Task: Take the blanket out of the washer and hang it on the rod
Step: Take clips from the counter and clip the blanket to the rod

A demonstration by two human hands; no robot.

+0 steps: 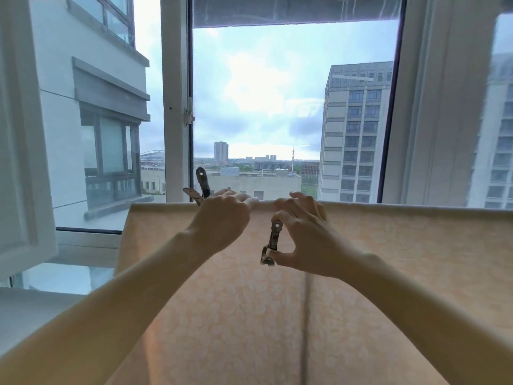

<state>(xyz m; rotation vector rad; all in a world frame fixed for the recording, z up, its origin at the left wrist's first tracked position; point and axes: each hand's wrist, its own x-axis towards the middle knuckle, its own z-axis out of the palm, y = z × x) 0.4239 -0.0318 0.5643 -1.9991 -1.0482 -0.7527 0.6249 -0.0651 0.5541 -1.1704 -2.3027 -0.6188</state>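
A peach blanket (388, 259) with a pale flower pattern hangs over a rod in front of the window; the rod itself is hidden under its top fold. My left hand (222, 215) rests on that top edge and holds a metal clip (200, 187) whose two arms stick up above the blanket. My right hand (299, 234) is just to the right, at the top edge, pinching a second metal clip (271, 244) between thumb and fingers. This clip hangs in front of the blanket, apart from the fold.
A white window frame post (176, 107) stands behind the left hand. An opened window sash (16, 162) juts in at far left. Glass panes and tall buildings lie beyond the blanket.
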